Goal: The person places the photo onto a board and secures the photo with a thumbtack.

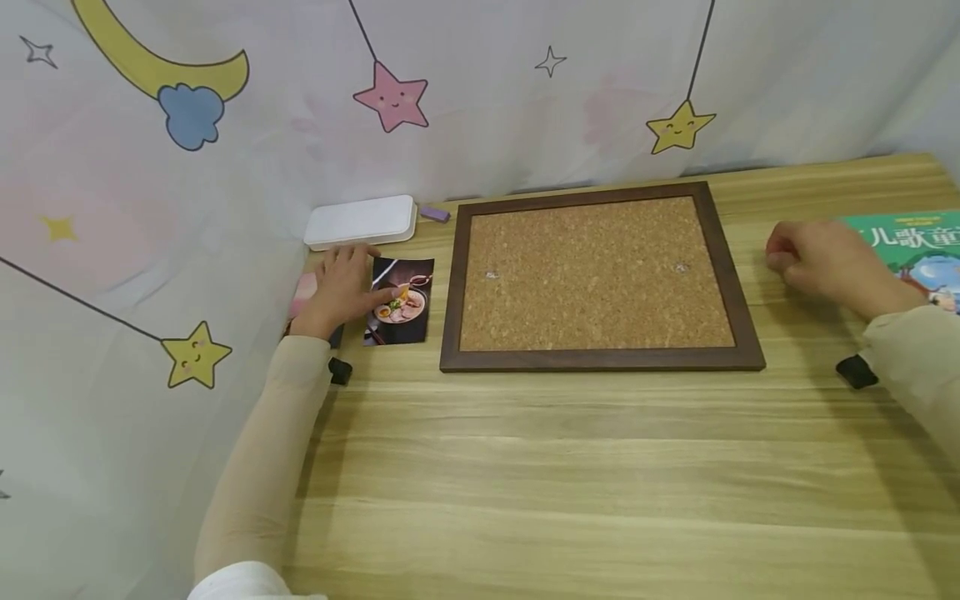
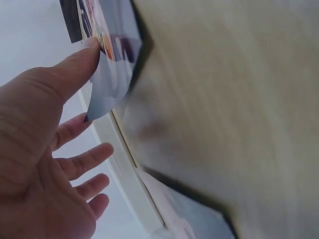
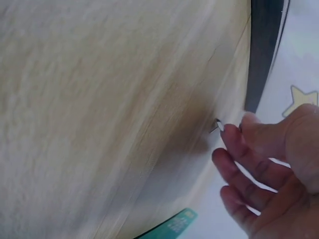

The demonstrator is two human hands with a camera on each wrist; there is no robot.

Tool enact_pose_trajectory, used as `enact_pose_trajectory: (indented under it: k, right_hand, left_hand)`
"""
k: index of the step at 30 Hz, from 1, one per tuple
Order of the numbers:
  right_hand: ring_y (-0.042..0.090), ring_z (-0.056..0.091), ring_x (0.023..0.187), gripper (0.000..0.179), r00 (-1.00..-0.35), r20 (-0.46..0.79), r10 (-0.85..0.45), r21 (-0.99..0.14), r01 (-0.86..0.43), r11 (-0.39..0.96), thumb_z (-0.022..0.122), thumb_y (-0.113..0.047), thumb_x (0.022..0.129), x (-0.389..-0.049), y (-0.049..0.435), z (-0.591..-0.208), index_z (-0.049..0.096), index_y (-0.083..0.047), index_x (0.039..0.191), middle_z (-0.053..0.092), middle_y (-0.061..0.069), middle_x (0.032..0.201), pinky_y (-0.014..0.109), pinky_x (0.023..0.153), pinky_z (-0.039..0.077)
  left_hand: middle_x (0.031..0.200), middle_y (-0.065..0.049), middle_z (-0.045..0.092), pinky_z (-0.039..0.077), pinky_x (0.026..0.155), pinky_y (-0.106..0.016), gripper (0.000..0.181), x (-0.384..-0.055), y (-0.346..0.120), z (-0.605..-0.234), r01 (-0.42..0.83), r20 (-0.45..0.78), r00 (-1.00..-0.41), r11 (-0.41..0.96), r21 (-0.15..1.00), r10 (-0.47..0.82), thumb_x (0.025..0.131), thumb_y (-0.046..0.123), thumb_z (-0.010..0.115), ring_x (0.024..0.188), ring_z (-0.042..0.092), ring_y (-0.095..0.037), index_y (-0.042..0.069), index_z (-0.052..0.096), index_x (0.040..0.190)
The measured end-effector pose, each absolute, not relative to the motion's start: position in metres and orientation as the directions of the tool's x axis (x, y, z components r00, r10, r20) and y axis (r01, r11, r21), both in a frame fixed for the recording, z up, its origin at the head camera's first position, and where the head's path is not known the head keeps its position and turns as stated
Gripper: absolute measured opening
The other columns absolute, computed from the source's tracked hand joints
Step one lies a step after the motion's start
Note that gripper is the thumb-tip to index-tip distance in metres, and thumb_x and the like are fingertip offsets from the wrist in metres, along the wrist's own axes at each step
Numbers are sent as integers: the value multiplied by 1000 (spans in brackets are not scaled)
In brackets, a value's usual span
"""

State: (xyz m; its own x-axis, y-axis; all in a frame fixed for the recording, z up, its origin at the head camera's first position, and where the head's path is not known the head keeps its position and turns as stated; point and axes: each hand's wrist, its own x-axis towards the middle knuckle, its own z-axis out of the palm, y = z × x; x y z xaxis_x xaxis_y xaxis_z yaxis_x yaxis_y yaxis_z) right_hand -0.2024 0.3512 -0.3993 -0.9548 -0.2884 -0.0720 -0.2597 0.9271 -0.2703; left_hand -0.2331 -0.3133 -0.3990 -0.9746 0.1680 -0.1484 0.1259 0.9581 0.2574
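Observation:
In the head view my left hand [image 1: 339, 292] is over the left part of the table, at a photo of a ramen bowl [image 1: 418, 312]. The left wrist view has the thumb on the face of that photo [image 2: 112, 84] and the index fingertip at its corner, pinching it as it bends. Another photo [image 1: 303, 293], pinkish, is mostly covered by the left hand. My right hand [image 1: 832, 262] is between the corkboard and a green book [image 1: 926, 229]. Its thumb and index finger pinch a small silvery pin [image 3: 218, 126], clearest in the right wrist view.
A corkboard [image 1: 592, 283] with a dark wooden frame lies in the middle, two small clear or silvery bits on its cork. Behind the left hand are a white case [image 1: 362, 222] and a small purple block [image 1: 435, 214]. A patterned curtain [image 1: 495, 125] borders the table's back and left.

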Motion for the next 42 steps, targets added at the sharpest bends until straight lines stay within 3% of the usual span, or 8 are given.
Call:
enact_pose_trajectory:
  k: [4,7,9,13,19,27,35,42]
  right_hand:
    - [30,60,76,14,-960,-33,-278,-282,-257,924,65,-9,104,-201,348,-397,72,3,108,73,20,90,46,68,46]
    - [31,64,78,14,-959,2,-282,-277,-271,922,67,-8,103,-200,346,-396,74,3,107,75,24,94,48,69,48]
    - [31,66,78,15,-959,20,-284,-276,-279,920,68,-7,102,-200,344,-397,76,4,107,76,25,96,48,69,49]
    - [28,66,73,15,-956,49,-289,-270,-291,918,69,-5,101,-200,341,-397,78,5,108,78,27,99,42,64,47]
    - [25,65,69,15,-953,83,-291,-276,-303,912,69,-3,100,-200,337,-397,80,5,107,79,29,98,37,61,42]
    - [39,71,75,12,-945,139,-296,-303,-325,896,70,-1,100,-200,335,-397,81,2,104,79,29,100,43,63,48]
    - [36,69,71,12,-942,159,-296,-307,-332,892,69,1,100,-201,332,-393,80,2,103,79,29,96,41,61,46]
    - [39,69,74,15,-952,158,-261,-327,-300,896,65,3,101,-203,331,-390,77,5,108,78,31,100,39,61,44]
  left_hand:
    - [145,-33,55,27,117,-71,76,-235,-311,-398,135,-124,-977,952,275,175,97,40,79,140,42,-55,3,40,151]
    - [123,-29,67,37,109,-67,73,-236,-310,-398,143,-107,-978,944,298,182,98,36,79,116,60,-48,3,40,150]
    - [111,-26,70,39,105,-65,69,-237,-309,-399,142,-92,-979,938,317,180,99,32,78,101,64,-43,4,41,150]
    - [100,-20,69,43,97,-58,59,-236,-309,-398,130,-71,-984,929,348,165,102,26,74,85,62,-35,6,44,149]
    - [90,-15,62,44,69,-39,52,-232,-310,-393,146,-56,-981,896,419,186,106,21,69,73,54,-26,8,50,152]
    - [90,-14,62,44,60,-36,38,-228,-310,-384,150,-56,-978,861,486,201,111,19,59,68,53,-23,12,56,148]
    - [83,-12,59,38,66,-34,36,-230,-308,-366,260,131,-966,830,493,225,109,14,60,67,47,-21,10,59,145]
    - [83,-2,60,38,64,-28,37,-232,-287,-348,212,177,-976,757,618,129,110,17,59,66,48,-13,16,60,147]
